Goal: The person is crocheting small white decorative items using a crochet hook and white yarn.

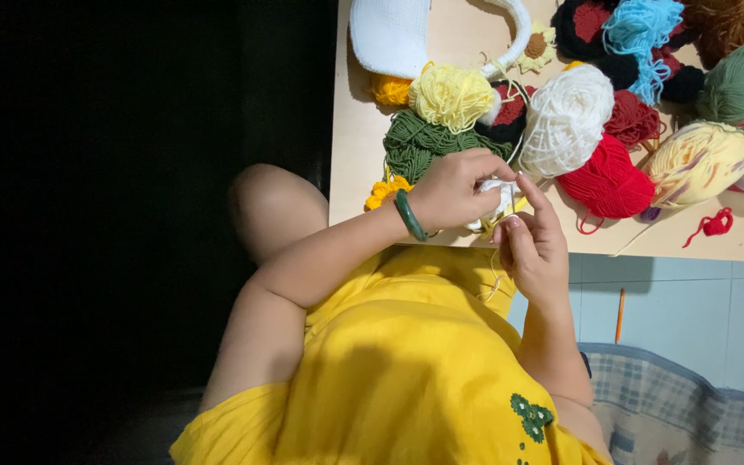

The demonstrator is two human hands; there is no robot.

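Pinching a small white crocheted piece [499, 194] at the table edge, my left hand [454, 189] has its fingers curled shut around it; a dark green bangle [408, 215] sits on that wrist. My right hand [534, 245] is just beside it, thumb and index finger [537, 191] together on the same white piece, other fingers folded. A thin pale yarn strand [494, 275] hangs from the piece down over my yellow dress [406, 353]. On the light wooden table [350, 146], just behind my hands: 1 green knitted patch [415, 142], 1 white yarn ball [566, 120], 1 red yarn ball [606, 182], 1 pale yellow pompom-like yarn bundle [451, 95], 1 variegated cream yarn ball [697, 162]. An orange crocheted flower [385, 191] lies near my left wrist.
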